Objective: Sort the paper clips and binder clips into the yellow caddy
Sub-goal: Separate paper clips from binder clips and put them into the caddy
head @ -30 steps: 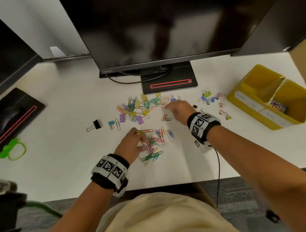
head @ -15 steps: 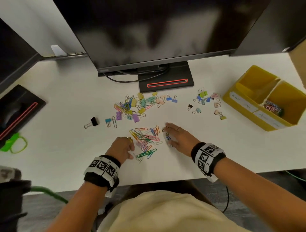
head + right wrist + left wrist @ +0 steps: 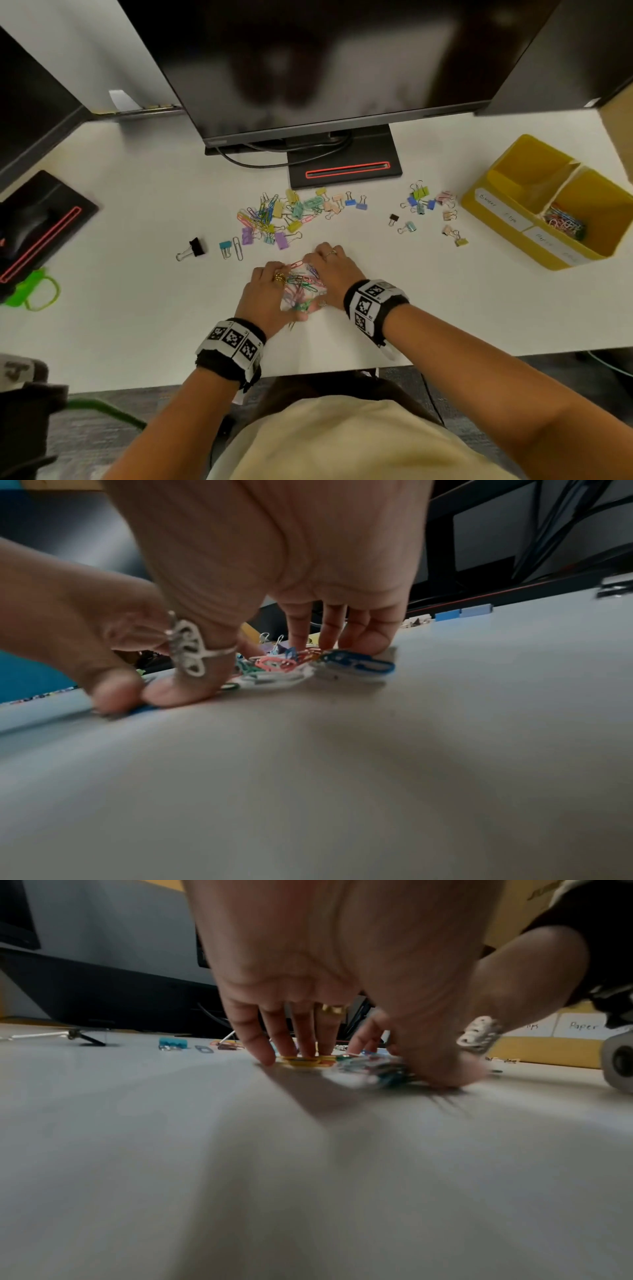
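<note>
A heap of coloured paper clips (image 3: 301,284) lies on the white desk (image 3: 137,325) near its front edge. My left hand (image 3: 265,293) and right hand (image 3: 330,270) flank the heap, fingertips and thumbs down on the desk, pushing it together. The left wrist view shows my left fingers (image 3: 294,1039) standing on the clips (image 3: 373,1066); the right wrist view shows my right fingers (image 3: 325,637) on the clips (image 3: 281,669), both thumbs touching. The yellow caddy (image 3: 493,205) stands far right, with paper clips (image 3: 563,222) in its nearer compartment.
A mixed pile of binder and paper clips (image 3: 281,216) lies beyond my hands, and a smaller group of binder clips (image 3: 428,209) near the caddy. A black binder clip (image 3: 192,248) and a teal one (image 3: 225,247) lie to the left. The monitor stand (image 3: 342,164) is behind.
My right hand came back from the far pile to the near heap. Both hands then closed in from each side and bunched the spread clips into a tight heap.
</note>
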